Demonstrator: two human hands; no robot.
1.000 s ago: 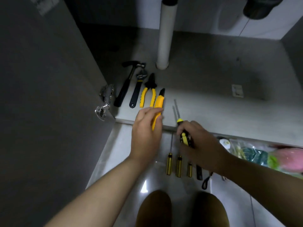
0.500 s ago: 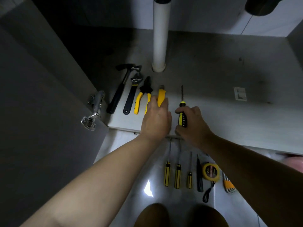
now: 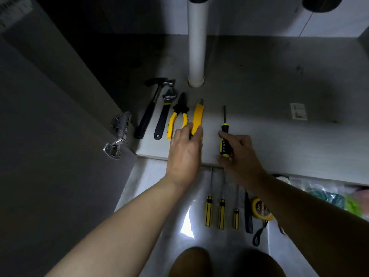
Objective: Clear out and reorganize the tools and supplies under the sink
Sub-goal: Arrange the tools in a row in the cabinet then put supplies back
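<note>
Dimly lit, the cabinet floor [image 3: 259, 86] under the sink is seen from above, with tools laid in a row at its front left: a hammer [image 3: 151, 108], an adjustable wrench [image 3: 164, 114], pliers [image 3: 178, 116], a yellow utility knife [image 3: 197, 114] and a screwdriver [image 3: 224, 140]. The knife's lower end is gripped by the left hand [image 3: 184, 154], a finger curled on one side and the thumb on the other. Its butt is hidden under the palm, and whether it lies flat on the board or is lifted cannot be told. Just to the right, apart from the knife, the screwdriver's black-and-yellow handle is pinched lengthwise by the right hand [image 3: 239, 154], forefinger at the collar and thumb at the butt, with the shaft pointed toward the back wall. A white drain pipe [image 3: 196, 43] rises behind the row and is cut off by the top edge, as is a dark rounded object [image 3: 321, 4] at top right. On the tiled floor before the cabinet, three yellow-handled screwdrivers [image 3: 221, 213] lie side by side, their tips covered by the two wrists. Beside them a black tool [image 3: 248, 216] and a yellow tape measure [image 3: 259, 210] are partly hidden under the right forearm. Plastic-wrapped supplies [image 3: 323, 192] at the right edge are blurred and cannot be identified. A hinge [image 3: 119, 132] shows on the open door [image 3: 50, 156] at left.
</note>
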